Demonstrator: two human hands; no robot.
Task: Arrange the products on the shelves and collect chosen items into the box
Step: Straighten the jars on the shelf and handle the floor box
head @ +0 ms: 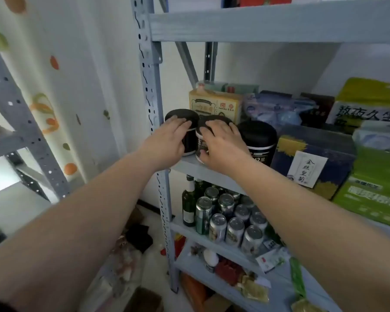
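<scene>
Three black-lidded jars stand in a row at the left end of the middle shelf. My left hand grips the leftmost jar, fingers over its lid. My right hand grips the middle jar, fingers on the lid and thumb under its side. The third jar stands free to the right of my right hand.
Behind the jars is a yellow box; to the right a dark blue box and green packs. The shelf below holds several cans and a dark bottle. A grey upright post bounds the left side. Clutter covers the floor.
</scene>
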